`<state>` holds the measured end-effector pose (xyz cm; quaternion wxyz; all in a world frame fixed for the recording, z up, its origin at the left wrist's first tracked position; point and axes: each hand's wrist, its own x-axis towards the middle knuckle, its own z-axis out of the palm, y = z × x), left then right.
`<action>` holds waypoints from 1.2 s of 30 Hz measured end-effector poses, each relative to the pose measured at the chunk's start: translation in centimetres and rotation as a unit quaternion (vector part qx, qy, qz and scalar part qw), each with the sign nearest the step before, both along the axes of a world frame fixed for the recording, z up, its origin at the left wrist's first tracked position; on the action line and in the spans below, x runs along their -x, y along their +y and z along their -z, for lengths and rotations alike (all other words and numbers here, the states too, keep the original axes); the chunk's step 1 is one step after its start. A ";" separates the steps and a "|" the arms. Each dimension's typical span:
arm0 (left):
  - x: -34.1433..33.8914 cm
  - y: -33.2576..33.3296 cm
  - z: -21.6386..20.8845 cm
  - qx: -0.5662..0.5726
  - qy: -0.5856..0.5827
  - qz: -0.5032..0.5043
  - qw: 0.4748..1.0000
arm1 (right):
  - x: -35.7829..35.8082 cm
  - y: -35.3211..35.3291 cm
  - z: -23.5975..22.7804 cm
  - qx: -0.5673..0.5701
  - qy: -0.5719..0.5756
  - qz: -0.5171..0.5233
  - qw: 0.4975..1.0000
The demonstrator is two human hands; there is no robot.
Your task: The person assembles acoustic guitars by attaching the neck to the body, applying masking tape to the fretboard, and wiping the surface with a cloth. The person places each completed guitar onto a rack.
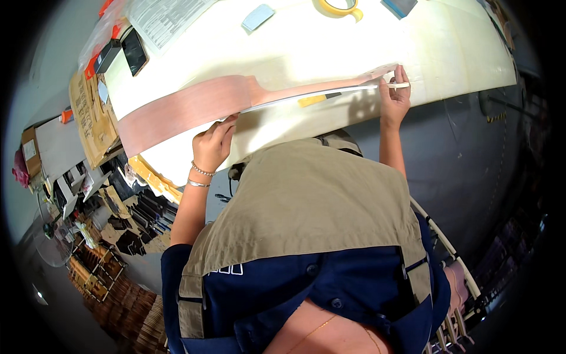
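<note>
An unfinished acoustic guitar (188, 106) of pinkish bare wood lies on its side on the pale worktable, its neck (312, 88) stretching right. Along the near side of the neck runs a thin bright white strip (306, 94). My left hand (214, 144) is closed, fingertips bent against the body's near edge by the strip's left end; whatever they pinch is hidden. At the far end of the neck, my right hand (395, 100) has its thumb and fingers around the headstock (379, 72). A short pale stick-like piece (398, 85) shows across those fingers.
Under the neck lies a yellow-and-dark piece (315, 100). Farther back on the worktable (460, 53) are a light-blue pad (257, 17), a yellow tape roll (339, 7), a blue-grey block (401, 6), a phone (134, 52) and printed sheets (168, 20). Tools (150, 212) lie at left.
</note>
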<state>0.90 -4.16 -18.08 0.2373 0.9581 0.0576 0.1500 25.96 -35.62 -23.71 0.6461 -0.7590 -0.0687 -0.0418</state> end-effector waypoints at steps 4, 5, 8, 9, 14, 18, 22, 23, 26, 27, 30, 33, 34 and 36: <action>-1.4 -1.6 -0.5 -0.070 0.021 0.026 0.997 | 0.0 0.1 -0.1 0.006 -0.011 -0.003 1.000; -1.7 -1.9 -0.6 -0.084 0.025 0.036 0.996 | 0.0 0.1 -0.1 0.009 -0.011 -0.003 1.000; -2.1 -2.4 0.0 -0.102 0.033 0.055 0.993 | 0.1 0.3 -0.3 0.015 -0.018 -0.001 1.000; -2.2 -2.6 0.1 -0.100 0.039 0.059 0.992 | 0.1 0.2 -0.3 0.022 -0.019 0.000 1.000; -3.0 -3.6 -0.2 -0.098 0.071 0.086 0.989 | 0.0 0.5 -0.1 0.042 -0.053 0.010 0.998; -4.3 -4.5 -0.5 -0.115 0.090 0.115 0.982 | 0.0 0.3 0.3 0.100 -0.067 0.002 0.993; -6.5 -5.9 -0.2 -0.175 0.095 0.156 0.967 | 0.1 0.5 0.4 0.092 -0.081 0.045 0.991; -7.1 -6.4 0.0 -0.176 0.094 0.166 0.966 | 0.1 0.6 0.4 0.097 -0.090 0.047 0.990; -9.9 -9.1 0.8 -0.166 0.096 0.201 0.961 | 0.2 0.6 0.5 0.095 -0.085 0.055 0.990; -11.1 -10.5 1.0 -0.155 0.100 0.209 0.960 | 0.1 0.7 0.5 0.093 -0.086 0.055 0.990; -14.9 -14.6 1.5 -0.162 0.079 0.224 0.958 | 0.1 0.6 0.3 0.123 -0.090 0.030 0.988; -16.7 -16.4 -0.1 -0.186 0.117 0.236 0.947 | 0.2 0.7 -0.2 0.163 -0.101 0.043 0.980; -17.3 -16.6 -1.0 -0.193 0.142 0.240 0.941 | 0.2 0.7 -0.3 0.158 -0.099 0.048 0.981; -19.2 -15.0 -3.0 -0.110 0.076 0.218 0.967 | 0.4 0.8 -0.2 0.148 -0.093 0.065 0.982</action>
